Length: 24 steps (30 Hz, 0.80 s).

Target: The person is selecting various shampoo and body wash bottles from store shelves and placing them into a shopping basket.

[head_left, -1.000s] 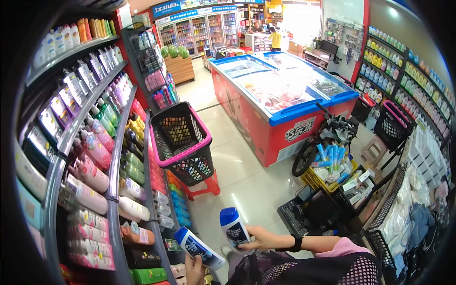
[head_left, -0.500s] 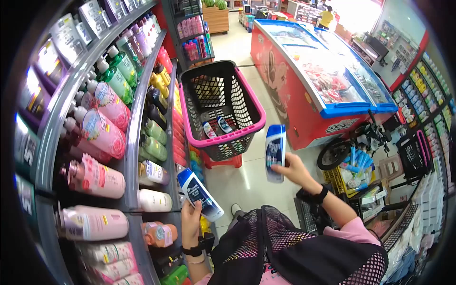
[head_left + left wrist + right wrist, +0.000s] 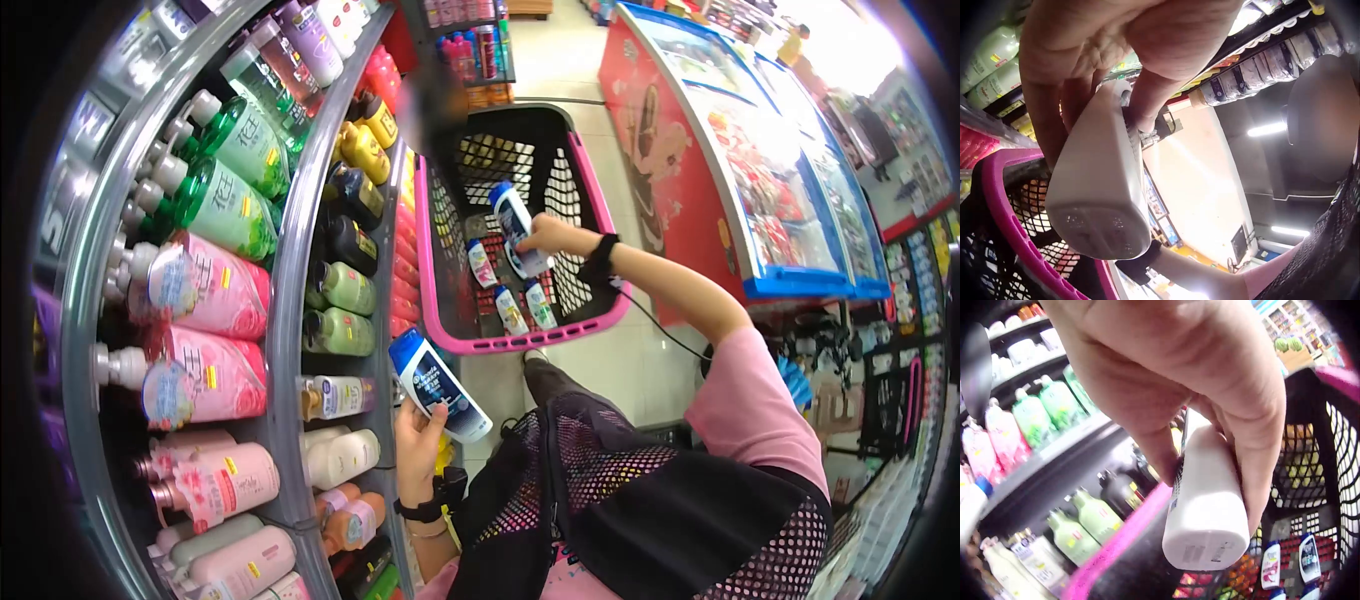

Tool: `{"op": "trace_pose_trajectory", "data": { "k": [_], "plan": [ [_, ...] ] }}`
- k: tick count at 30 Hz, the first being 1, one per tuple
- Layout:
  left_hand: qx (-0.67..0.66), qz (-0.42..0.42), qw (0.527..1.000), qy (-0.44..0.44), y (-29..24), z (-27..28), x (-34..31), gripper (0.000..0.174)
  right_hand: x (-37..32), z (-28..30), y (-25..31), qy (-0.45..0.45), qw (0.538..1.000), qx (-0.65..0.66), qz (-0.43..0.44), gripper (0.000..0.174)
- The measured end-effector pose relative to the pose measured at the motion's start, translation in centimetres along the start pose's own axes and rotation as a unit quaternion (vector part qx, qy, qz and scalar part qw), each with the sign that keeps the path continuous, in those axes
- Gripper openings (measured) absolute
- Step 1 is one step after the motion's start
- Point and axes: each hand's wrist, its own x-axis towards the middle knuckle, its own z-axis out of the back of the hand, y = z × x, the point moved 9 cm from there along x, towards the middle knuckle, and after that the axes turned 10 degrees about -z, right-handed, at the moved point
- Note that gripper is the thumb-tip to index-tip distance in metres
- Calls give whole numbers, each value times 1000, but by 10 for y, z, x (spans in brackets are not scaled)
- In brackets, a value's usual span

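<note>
My left hand point(image 3: 418, 448) grips a white shampoo bottle point(image 3: 442, 388) with a blue cap and dark blue label, beside the shelf and in front of the basket. Its pale base point(image 3: 1099, 228) faces the left wrist camera, thumb on one side and fingers on the other. Inside the outline of a black shopping basket with a pink rim point(image 3: 535, 338), my right hand point(image 3: 552, 238) holds a similar blue-capped shampoo bottle point(image 3: 512, 218). In the right wrist view that bottle point(image 3: 1207, 512) hangs over the basket. Several small bottles point(image 3: 511, 312) lie on the basket's floor.
At the left runs a shelf point(image 3: 285, 300) with pump bottles point(image 3: 215, 375) and tubs of toiletries, close to the basket. A red chest freezer point(image 3: 665, 140) with a blue-edged glass top stands to the right. Tiled floor point(image 3: 630, 375) shows between them.
My right hand has carried its bottle forward and over to the basket. The left hand still holds its bottle near the shelf. The view has tilted down and closer to the basket.
</note>
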Motion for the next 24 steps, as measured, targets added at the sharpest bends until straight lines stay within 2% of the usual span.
{"op": "trace_pose_trajectory", "data": {
  "k": [2, 4, 5, 6, 7, 8, 10, 11, 12, 13, 14, 16, 18, 20, 22, 23, 24],
  "plan": [
    [-8, -20, 999, -32, -2, -11, 15, 33, 58, -39, -24, 56, 994, -79, -52, 42],
    [-3, 0, 997, -79, -1, -16, 23, 35, 140, -103, -77, 121, 992, -20, -20, 43],
    [10, 3, 994, -107, -10, -23, 26, 35, 169, -135, -114, 161, 983, 13, -84, 39],
    [23, 5, 991, -134, -14, -27, 29, 35, 161, -147, -116, 200, 968, 42, -147, 35],
    [31, 7, 988, -154, -14, -26, 27, 36, 158, -138, -115, 167, 971, -87, -149, 31],
    [42, 15, 984, -171, -13, -26, 24, 37, 164, -153, -132, 173, 965, -105, -165, 33],
    [56, 29, 975, -214, -13, -25, 15, 38, 204, -222, -224, 190, 952, -24, -238, 38],
    [65, 50, 967, -241, -7, -20, 6, 40, 230, -268, -289, 199, 931, 86, -294, 40],
    [79, 47, 961, -261, -7, -18, 1, 42, 254, -318, -358, 199, 888, 205, -359, 43],
    [82, 63, 956, -275, -4, -17, -3, 42, 236, -295, -341, 170, 924, 89, -330, 46],
    [85, 77, 951, -288, -1, -15, -7, 43, 212, -263, -310, 137, 940, -30, -311, 49],
    [85, 96, 939, -318, 8, -9, -18, 42, 192, -235, -281, 105, 941, -92, -307, 56],
    [81, 103, 933, -336, 17, -6, -26, 42, 207, -239, -305, 76, 945, -49, -314, 55],
    [76, 127, 926, -347, 26, -4, -29, 42, 229, -241, -306, 81, 958, -42, -271, 52],
    [60, 139, 922, -356, 36, -8, -28, 41, 241, -220, -305, -29, 964, 38, -261, 49],
    [50, 141, 921, -359, 40, -10, -27, 41, 248, -213, -297, 13, 962, 25, -271, 49],
    [42, 142, 920, -362, 43, -13, -24, 41, 255, -207, -294, 2, 960, 30, -277, 47]
  ]
}}
